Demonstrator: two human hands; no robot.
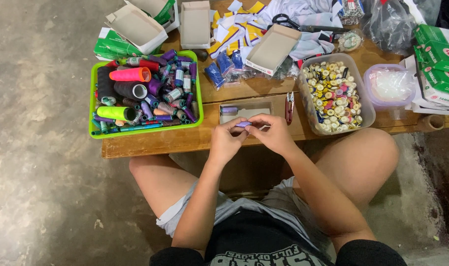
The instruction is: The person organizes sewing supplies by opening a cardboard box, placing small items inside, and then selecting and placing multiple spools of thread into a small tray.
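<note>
- Purple is the colour at the centre: a small purple thread spool (243, 124) is pinched between the fingertips of both hands, just above the front edge of the wooden desk (150, 143).
- The left hand (226, 140) closes narrowly on the spool's near-left end; the right hand (273, 133) closes on its right end, fingers curled tight, nothing else in either grip.
- Judged from this grip, the work goes best with the spool kept steady by one hand while the other does the fine fingertip handling, held low over the desk so a slip lands it there.
- Just behind the hands lies a shallow open cardboard box (245, 111) with another purple spool (229, 110) in it.
- Beside that box rests a small pair of red-handled thread snips (289, 107), metal and narrow.
- To the left stands a bright green plastic tray (94, 98), square-walled, heaped with thread spools and cones of many colours, smooth and cylindrical.
- To the right sits a clear plastic tub (303, 103) full of small round bobbins, mostly cream and yellow.
- Farther back lie folded fabric pieces (234, 29) in white, yellow and purple, black-handled scissors (286, 20), and open cardboard boxes.
</note>
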